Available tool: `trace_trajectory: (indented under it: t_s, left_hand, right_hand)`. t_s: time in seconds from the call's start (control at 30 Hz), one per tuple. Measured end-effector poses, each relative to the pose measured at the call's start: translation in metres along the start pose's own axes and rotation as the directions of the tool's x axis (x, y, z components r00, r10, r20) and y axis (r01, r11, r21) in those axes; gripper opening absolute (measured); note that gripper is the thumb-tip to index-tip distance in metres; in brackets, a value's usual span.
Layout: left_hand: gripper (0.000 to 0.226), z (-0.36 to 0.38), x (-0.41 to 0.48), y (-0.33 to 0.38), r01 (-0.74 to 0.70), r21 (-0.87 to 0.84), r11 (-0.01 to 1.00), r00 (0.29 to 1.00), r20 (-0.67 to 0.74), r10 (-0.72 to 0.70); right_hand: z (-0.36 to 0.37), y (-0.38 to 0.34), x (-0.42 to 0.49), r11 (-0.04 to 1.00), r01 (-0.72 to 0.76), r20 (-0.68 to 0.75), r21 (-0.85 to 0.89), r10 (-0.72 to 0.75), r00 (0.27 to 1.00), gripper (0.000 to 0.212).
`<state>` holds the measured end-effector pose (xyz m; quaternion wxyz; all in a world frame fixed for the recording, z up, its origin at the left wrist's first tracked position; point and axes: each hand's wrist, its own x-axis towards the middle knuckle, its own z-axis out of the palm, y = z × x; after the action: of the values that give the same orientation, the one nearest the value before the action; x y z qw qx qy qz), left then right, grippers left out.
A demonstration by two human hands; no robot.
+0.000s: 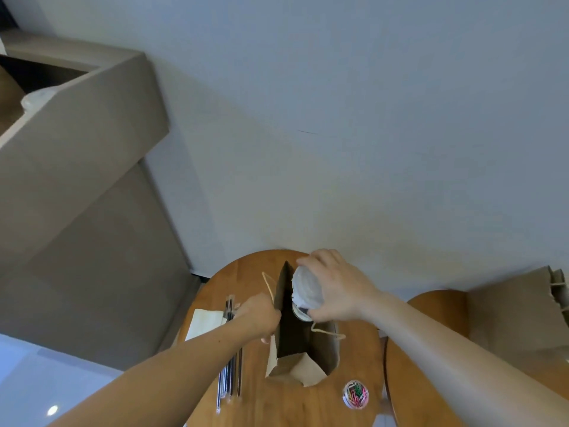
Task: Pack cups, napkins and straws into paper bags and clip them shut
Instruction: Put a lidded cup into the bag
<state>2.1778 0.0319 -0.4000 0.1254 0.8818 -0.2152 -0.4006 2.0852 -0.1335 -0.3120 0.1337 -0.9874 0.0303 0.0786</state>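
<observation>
Right hand clamped around lidded plastic cup, tilted at mouth of open paper bag. Left hand pinched on bag's left rim. Bag stands on round tabletop; straws, napkins left; paper-clip tub right.

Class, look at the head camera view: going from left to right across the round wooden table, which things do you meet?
Napkins → straws → left hand → paper bag → cup → right hand → tub of paper clips.
</observation>
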Motion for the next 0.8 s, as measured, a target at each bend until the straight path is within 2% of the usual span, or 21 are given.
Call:
trace_trajectory:
  t_s: [0.1,0.2,0.43,0.6,0.8]
  left_hand:
    - [0.007,0.002,-0.001,-0.002,0.001,0.050,0.999,1.000,0.016,-0.002]
    - [0.010,0.005,-0.001,-0.005,0.002,0.080,0.997,1.000,-0.004,-0.002]
    - [0.013,0.013,-0.003,-0.014,-0.040,-0.090,0.995,0.991,-0.129,0.028]
    - [0.017,0.018,-0.014,-0.024,-0.035,-0.197,0.980,0.988,-0.157,0.004]
    - [0.017,0.019,-0.017,-0.032,0.012,-0.251,0.968,0.986,-0.156,-0.053]
  right_hand:
    - [0.011,0.001,-0.005,0.991,0.072,0.123,-0.114,-0.058,0.991,0.094]
    - [0.032,-0.004,-0.004,0.984,0.057,0.210,-0.170,-0.020,0.977,0.096]
    - [0.090,-0.022,0.018,0.968,-0.181,0.307,-0.171,0.227,0.924,0.093]
    - [0.138,-0.024,0.039,0.931,-0.332,0.330,-0.154,0.365,0.870,0.084]
    - [0.192,-0.014,0.059,0.885,-0.456,0.352,-0.094,0.458,0.816,0.089]
